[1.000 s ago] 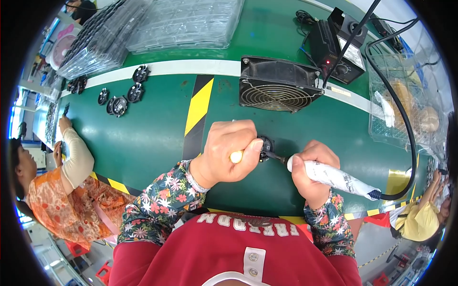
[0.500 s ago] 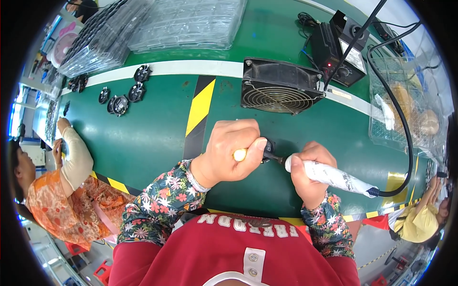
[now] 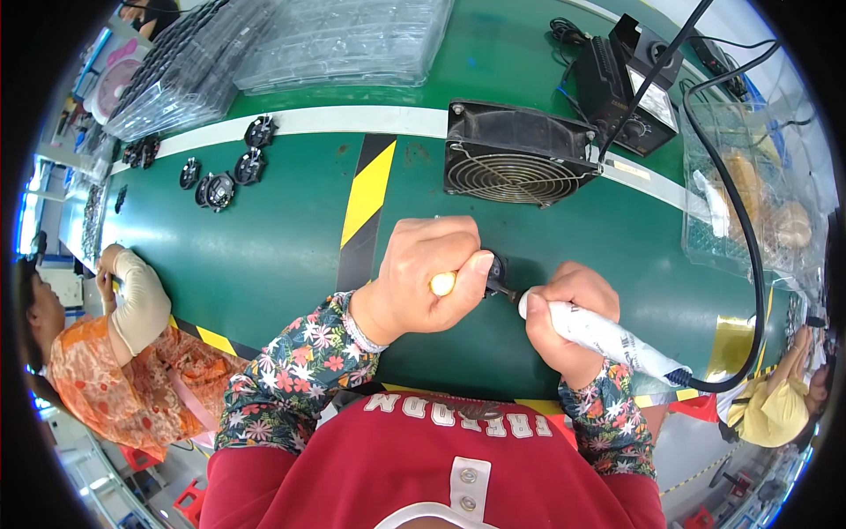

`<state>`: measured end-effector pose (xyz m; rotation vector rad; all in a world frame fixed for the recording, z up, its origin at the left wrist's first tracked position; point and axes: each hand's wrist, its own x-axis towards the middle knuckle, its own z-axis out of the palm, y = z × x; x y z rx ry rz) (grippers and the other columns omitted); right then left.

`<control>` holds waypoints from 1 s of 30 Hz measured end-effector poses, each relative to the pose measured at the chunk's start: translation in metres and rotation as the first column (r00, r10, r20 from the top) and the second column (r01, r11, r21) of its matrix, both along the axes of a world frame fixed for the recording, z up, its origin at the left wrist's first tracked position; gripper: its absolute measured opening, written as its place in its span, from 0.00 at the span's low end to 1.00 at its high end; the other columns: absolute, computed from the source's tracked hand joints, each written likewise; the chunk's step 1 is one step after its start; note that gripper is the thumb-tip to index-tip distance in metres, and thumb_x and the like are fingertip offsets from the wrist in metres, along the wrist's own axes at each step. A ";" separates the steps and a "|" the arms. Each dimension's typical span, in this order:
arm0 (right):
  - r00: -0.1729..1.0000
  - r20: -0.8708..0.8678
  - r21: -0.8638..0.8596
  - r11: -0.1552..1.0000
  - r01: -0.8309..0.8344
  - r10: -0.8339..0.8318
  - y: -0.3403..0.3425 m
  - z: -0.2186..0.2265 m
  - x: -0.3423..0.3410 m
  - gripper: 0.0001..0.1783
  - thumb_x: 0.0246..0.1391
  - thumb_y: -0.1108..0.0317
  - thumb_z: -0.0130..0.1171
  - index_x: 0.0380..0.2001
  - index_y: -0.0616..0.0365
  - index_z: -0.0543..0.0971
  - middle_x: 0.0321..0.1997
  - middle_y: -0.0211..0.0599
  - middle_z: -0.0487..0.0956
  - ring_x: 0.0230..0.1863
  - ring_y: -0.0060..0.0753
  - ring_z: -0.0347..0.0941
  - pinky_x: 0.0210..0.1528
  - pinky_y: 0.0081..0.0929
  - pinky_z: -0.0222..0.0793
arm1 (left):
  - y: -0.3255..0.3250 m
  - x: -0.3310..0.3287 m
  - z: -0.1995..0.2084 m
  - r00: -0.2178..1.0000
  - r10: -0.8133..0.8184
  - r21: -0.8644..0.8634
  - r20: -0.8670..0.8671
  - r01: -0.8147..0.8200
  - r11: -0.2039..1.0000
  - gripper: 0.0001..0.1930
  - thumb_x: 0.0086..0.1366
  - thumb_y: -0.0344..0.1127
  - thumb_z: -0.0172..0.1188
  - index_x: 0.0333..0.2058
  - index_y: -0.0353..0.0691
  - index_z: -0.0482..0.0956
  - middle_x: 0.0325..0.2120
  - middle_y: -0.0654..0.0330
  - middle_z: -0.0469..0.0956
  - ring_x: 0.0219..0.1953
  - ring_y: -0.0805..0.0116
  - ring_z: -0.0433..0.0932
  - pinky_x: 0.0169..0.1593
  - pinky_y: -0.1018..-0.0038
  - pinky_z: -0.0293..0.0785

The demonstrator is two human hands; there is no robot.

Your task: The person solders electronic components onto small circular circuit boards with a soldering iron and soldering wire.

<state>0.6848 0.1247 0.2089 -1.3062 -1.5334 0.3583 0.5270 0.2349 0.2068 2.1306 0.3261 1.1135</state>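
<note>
My left hand (image 3: 430,271) is closed in a fist around a tool whose rounded yellow handle end (image 3: 442,283) pokes out beside the thumb; the rest of that tool is hidden. My right hand (image 3: 573,319) grips a soldering iron (image 3: 608,339) with a white wrapped handle, its dark tip pointing left. Partly behind my left hand, a small round black part (image 3: 499,268) shows on the green table (image 3: 467,357). The iron's tip is at or very near this part; contact cannot be made out.
Beyond my hands stands a black fan (image 3: 520,159) with a wire guard. A black soldering station (image 3: 630,97) is at the far right, near a clear plastic basket (image 3: 740,194). Black round parts (image 3: 216,189) and clear trays (image 3: 344,44) lie left. A black cable (image 3: 749,220) hangs at right.
The iron's handle has shifted slightly left and down with my right hand. My left hand stays nearly in place. The station's red light no longer shows. At left, a co-worker's arm has drawn nearer their body.
</note>
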 end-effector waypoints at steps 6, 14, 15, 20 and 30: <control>0.999 0.048 0.023 1.000 -0.019 0.018 0.005 0.001 -0.003 0.07 0.41 0.74 0.59 0.19 0.58 0.70 0.17 0.35 0.70 0.16 0.32 0.64 0.20 0.26 0.59 | 0.002 0.000 -0.001 0.999 0.010 -0.004 0.049 -0.010 1.000 0.12 0.52 0.26 0.54 0.14 0.37 0.63 0.12 0.59 0.61 0.12 0.61 0.62 0.16 0.69 0.56; 0.993 0.088 -0.010 0.997 0.074 -0.073 -0.012 -0.005 -0.004 0.09 0.48 0.71 0.54 0.19 0.61 0.67 0.19 0.33 0.64 0.21 0.26 0.58 0.24 0.25 0.54 | -0.011 0.009 -0.005 0.974 0.092 0.130 0.207 -0.121 0.984 0.12 0.52 0.31 0.54 0.13 0.40 0.65 0.12 0.60 0.62 0.13 0.60 0.65 0.16 0.68 0.60; 0.996 0.061 -0.032 0.998 0.061 -0.059 -0.014 -0.004 -0.003 0.08 0.49 0.73 0.52 0.20 0.61 0.66 0.19 0.33 0.65 0.22 0.26 0.58 0.24 0.24 0.54 | -0.012 0.012 -0.007 0.971 0.110 0.140 0.210 -0.141 0.980 0.13 0.52 0.32 0.55 0.12 0.40 0.64 0.12 0.60 0.62 0.13 0.60 0.65 0.16 0.67 0.60; 0.999 0.026 -0.004 0.999 0.045 -0.045 -0.015 -0.013 -0.001 0.08 0.50 0.75 0.50 0.22 0.61 0.64 0.21 0.33 0.63 0.24 0.24 0.56 0.26 0.22 0.53 | -0.021 0.006 -0.005 0.973 0.153 0.171 0.173 -0.183 0.968 0.15 0.51 0.33 0.55 0.11 0.41 0.62 0.13 0.60 0.61 0.14 0.61 0.65 0.17 0.67 0.60; 0.974 -0.089 0.117 0.969 0.218 -0.209 0.003 -0.014 0.004 0.10 0.50 0.74 0.50 0.20 0.62 0.62 0.21 0.33 0.62 0.25 0.26 0.56 0.28 0.23 0.53 | 0.004 -0.033 -0.024 0.988 0.144 0.480 -0.048 -0.103 0.871 0.09 0.52 0.39 0.59 0.26 0.41 0.72 0.19 0.62 0.65 0.21 0.65 0.70 0.22 0.70 0.66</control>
